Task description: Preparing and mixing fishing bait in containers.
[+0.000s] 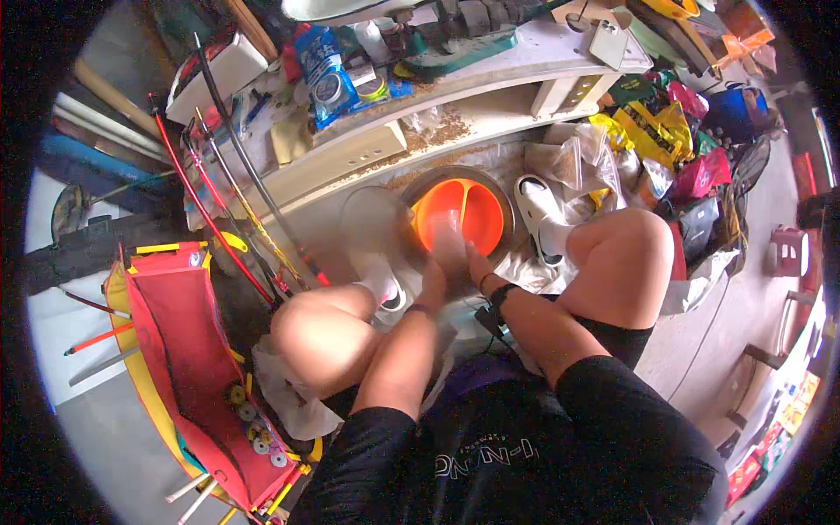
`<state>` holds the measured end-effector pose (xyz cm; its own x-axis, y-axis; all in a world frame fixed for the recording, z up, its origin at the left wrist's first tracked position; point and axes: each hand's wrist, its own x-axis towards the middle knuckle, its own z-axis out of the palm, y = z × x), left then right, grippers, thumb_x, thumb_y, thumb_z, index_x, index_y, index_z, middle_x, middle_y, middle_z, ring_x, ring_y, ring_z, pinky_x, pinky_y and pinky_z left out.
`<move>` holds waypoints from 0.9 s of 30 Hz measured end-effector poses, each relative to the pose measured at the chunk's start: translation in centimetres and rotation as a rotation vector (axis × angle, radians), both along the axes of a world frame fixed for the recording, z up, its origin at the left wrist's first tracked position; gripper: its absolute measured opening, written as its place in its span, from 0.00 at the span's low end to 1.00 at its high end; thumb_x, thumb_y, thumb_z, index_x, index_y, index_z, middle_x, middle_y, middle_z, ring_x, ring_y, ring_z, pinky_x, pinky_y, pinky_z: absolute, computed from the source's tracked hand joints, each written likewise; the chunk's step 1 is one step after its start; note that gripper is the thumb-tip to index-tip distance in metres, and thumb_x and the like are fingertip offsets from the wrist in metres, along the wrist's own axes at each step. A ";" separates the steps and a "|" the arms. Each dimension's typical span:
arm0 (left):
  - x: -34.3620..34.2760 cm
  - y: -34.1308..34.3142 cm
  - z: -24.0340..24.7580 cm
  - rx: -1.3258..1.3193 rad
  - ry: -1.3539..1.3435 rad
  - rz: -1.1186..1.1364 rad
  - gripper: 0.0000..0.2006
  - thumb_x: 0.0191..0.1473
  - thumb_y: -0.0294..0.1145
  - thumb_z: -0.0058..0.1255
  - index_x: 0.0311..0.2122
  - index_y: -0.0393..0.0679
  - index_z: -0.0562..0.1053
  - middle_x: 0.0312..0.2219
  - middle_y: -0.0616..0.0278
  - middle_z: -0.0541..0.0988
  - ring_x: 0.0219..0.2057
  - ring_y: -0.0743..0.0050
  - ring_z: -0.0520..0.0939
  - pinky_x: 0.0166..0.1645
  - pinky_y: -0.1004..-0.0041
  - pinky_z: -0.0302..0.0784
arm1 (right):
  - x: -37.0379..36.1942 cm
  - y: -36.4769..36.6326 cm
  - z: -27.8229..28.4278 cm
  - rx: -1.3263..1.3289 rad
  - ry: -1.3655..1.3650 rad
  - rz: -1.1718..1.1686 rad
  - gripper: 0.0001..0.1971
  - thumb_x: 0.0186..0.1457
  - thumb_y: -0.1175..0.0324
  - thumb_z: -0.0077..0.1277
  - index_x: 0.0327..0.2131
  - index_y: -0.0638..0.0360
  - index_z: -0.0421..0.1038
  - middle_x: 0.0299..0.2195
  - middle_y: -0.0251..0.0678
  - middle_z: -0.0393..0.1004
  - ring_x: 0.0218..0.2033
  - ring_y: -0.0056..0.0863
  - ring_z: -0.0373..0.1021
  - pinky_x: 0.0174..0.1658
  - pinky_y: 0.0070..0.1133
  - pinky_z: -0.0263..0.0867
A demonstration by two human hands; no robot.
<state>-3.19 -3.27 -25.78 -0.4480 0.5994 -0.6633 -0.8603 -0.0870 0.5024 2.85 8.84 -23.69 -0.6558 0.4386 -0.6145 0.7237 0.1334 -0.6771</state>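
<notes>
In front of me, between my knees, an orange divided bowl [484,219] sits inside a wider dark round tub [506,255]. A partition splits the bowl into compartments. My left hand [435,278] and my right hand [478,265] are close together at the bowl's near edge. Between them is a blurred pinkish-brown thing [451,249], reaching over the bowl's near left part; its kind cannot be made out. Both hands seem closed about it, though motion smears the left fingers. A dark strap [500,296] circles my right wrist.
A worn bench [490,74] stands ahead, carrying a blue packet [320,66] and a phone [607,44]. Fishing rods [223,184] lean at left, beside a red open bag [171,324]. Plastic bags [577,162] pile up at right, beyond my white clog [538,214].
</notes>
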 end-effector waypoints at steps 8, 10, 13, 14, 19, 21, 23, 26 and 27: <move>0.5 -0.3 -1.0 -0.099 0.059 -0.047 0.31 0.63 0.56 0.18 0.59 0.42 0.61 0.52 0.57 0.71 0.53 0.60 0.72 0.58 0.64 0.65 | -0.6 0.5 1.7 -0.150 -0.274 -0.039 0.30 0.63 0.44 0.17 0.59 0.49 0.56 0.46 0.54 0.72 0.52 0.47 0.66 0.55 0.37 0.60; 0.5 -0.3 -0.9 -0.123 0.095 -0.075 0.31 0.63 0.55 0.21 0.58 0.42 0.61 0.51 0.55 0.71 0.52 0.58 0.72 0.56 0.63 0.66 | -0.5 0.3 0.4 -0.117 -0.237 0.012 0.34 0.62 0.41 0.12 0.58 0.50 0.59 0.47 0.54 0.71 0.54 0.46 0.65 0.57 0.36 0.57; 0.5 -0.1 -0.4 -0.178 0.232 -0.155 0.29 0.62 0.54 0.24 0.57 0.41 0.62 0.50 0.51 0.71 0.51 0.55 0.73 0.55 0.62 0.67 | -0.1 -0.5 -3.7 -0.144 0.008 0.019 0.37 0.62 0.40 0.09 0.57 0.53 0.61 0.48 0.53 0.71 0.53 0.46 0.65 0.58 0.36 0.57; 0.4 0.0 -0.2 -0.204 0.302 -0.196 0.29 0.62 0.54 0.26 0.57 0.41 0.62 0.49 0.50 0.72 0.51 0.54 0.73 0.54 0.62 0.68 | 0.1 -0.6 -5.5 -0.172 0.078 -0.003 0.38 0.62 0.40 0.09 0.57 0.55 0.60 0.48 0.52 0.71 0.53 0.47 0.66 0.58 0.35 0.57; -0.1 0.3 0.9 -0.348 0.636 -0.353 0.27 0.61 0.52 0.32 0.56 0.40 0.62 0.47 0.45 0.73 0.49 0.50 0.74 0.51 0.61 0.69 | -0.3 -1.3 -12.8 -0.122 -0.052 0.230 0.40 0.61 0.39 0.07 0.56 0.59 0.60 0.49 0.54 0.70 0.53 0.46 0.66 0.58 0.35 0.57; -0.2 0.4 1.0 -0.376 0.715 -0.392 0.27 0.60 0.52 0.34 0.55 0.40 0.62 0.46 0.43 0.73 0.48 0.48 0.74 0.50 0.60 0.70 | -0.1 -1.3 -13.7 -0.136 -0.006 0.238 0.40 0.61 0.40 0.09 0.56 0.60 0.61 0.49 0.53 0.70 0.54 0.45 0.65 0.59 0.34 0.56; -0.3 0.4 0.8 -0.394 0.776 -0.427 0.27 0.60 0.51 0.37 0.54 0.40 0.62 0.45 0.41 0.73 0.48 0.46 0.75 0.49 0.60 0.71 | 0.0 -1.2 -13.6 -0.177 -0.015 0.193 0.37 0.63 0.42 0.12 0.55 0.62 0.61 0.50 0.52 0.69 0.54 0.43 0.64 0.59 0.33 0.54; -0.5 -0.2 0.5 -0.391 0.867 -0.519 0.27 0.58 0.53 0.39 0.54 0.43 0.61 0.42 0.39 0.75 0.46 0.42 0.75 0.47 0.57 0.71 | -0.2 -1.3 -12.5 -0.220 -0.044 0.125 0.33 0.65 0.46 0.16 0.54 0.64 0.61 0.50 0.51 0.69 0.54 0.42 0.64 0.60 0.31 0.53; -0.5 -0.3 0.4 -0.420 0.842 -0.524 0.27 0.58 0.54 0.39 0.54 0.43 0.61 0.42 0.39 0.75 0.46 0.41 0.75 0.47 0.57 0.71 | -0.4 -1.3 -12.2 -0.216 -0.043 0.120 0.33 0.65 0.47 0.17 0.54 0.65 0.62 0.50 0.51 0.69 0.54 0.42 0.64 0.61 0.31 0.53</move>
<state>-3.71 -3.60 -25.35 -0.6105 0.6454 -0.4591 -0.1043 0.5091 0.8544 2.42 7.51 -35.87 -0.6665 0.2140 -0.7141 0.7401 0.0756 -0.6682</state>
